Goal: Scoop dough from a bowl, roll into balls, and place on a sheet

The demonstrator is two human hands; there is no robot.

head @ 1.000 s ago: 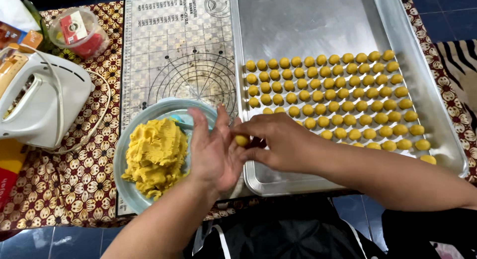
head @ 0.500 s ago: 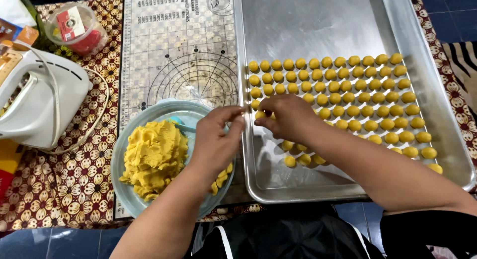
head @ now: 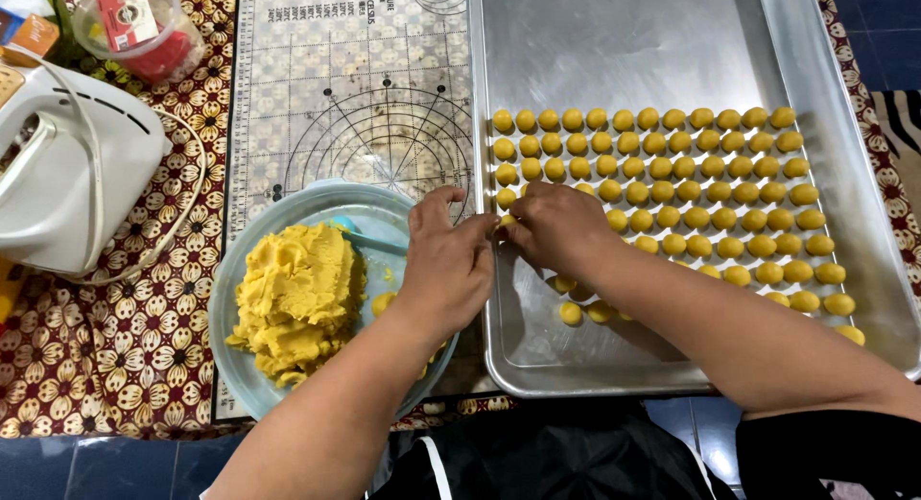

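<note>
Where the fingertips of both hands meet at the near-left edge of the wide shiny metal baking tray, the right hand and left hand pinch together, though I cannot tell what they hold. Just beyond the right hand, rows of small round yellow dough balls fill the tray. Under the left wrist sits a pale blue glass bowl of yellow dough. A white hand mixer lies further left.
</note>
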